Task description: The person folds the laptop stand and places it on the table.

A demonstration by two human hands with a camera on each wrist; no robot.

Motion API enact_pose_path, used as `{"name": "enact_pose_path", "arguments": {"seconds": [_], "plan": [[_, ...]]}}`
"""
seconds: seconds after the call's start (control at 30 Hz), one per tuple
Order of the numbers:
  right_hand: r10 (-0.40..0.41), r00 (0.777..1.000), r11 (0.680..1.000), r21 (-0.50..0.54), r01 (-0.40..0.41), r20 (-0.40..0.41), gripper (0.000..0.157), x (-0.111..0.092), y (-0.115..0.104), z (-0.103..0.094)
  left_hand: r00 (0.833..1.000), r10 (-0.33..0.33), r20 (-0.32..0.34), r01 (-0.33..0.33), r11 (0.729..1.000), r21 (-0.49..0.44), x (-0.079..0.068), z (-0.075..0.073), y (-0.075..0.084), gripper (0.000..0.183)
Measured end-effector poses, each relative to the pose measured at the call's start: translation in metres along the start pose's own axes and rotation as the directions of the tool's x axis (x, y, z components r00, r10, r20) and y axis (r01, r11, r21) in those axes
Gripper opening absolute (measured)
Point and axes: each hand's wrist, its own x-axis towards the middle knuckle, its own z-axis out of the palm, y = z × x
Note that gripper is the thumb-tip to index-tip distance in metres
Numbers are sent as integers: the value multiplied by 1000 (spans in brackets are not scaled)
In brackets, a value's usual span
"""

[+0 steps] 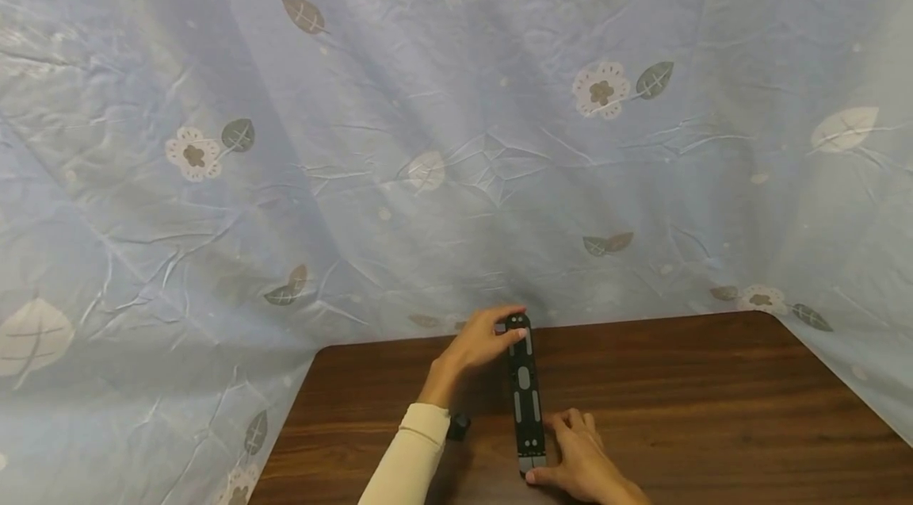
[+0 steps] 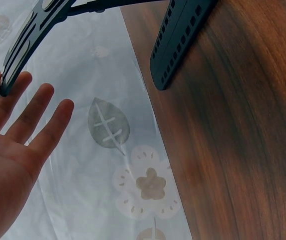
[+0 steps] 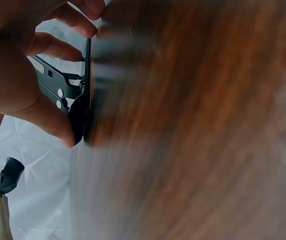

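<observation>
A black folding laptop stand (image 1: 527, 402) with grey pads extends away from me over the table. My left hand (image 1: 481, 341) pinches its far end, thumb on the padded face and fingers at the tip. In the left wrist view, the other fingers of that hand (image 2: 13, 145) spread out beside the slotted arm (image 2: 25, 45); a leg with rows of holes (image 2: 175, 45) reaches down toward the wood. At the near end my right hand (image 1: 581, 457) grips the stand between thumb and fingers. The right wrist view shows the right thumb (image 3: 50, 120) against the stand's dark end (image 3: 78, 120).
The dark wooden table (image 1: 678, 386) has rounded far corners. A pale blue cloth (image 1: 456, 132) printed with leaves and flowers hangs behind it and along its sides. A black camera (image 1: 459, 426) sits at my left wrist, beside the cream sleeve (image 1: 410, 449).
</observation>
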Motion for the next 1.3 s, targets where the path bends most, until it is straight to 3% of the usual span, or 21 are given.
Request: {"name": "enact_pose_path", "arguments": {"seconds": [0.13,0.33,0.43,0.97,1.3], "plan": [[2,999,1000,-9,-1,42,80,1,3,3,1000,-1,1,1,1000,9,-4,1,-2,51],[-28,999,999,23,27,47,52,0,4,3,1000,-11,2,11,1000,8,-6,2,-5,51],[-47,998,998,32,46,48,48,0,4,2,1000,-15,3,15,1000,7,-6,1,-5,51],[-74,997,997,31,73,17,46,0,10,-3,1000,-18,23,19,999,-26,-8,-4,-4,54],[-108,994,994,6,108,0,61,2,8,0,1000,-9,20,10,1000,-24,-7,-5,-4,56]]}}
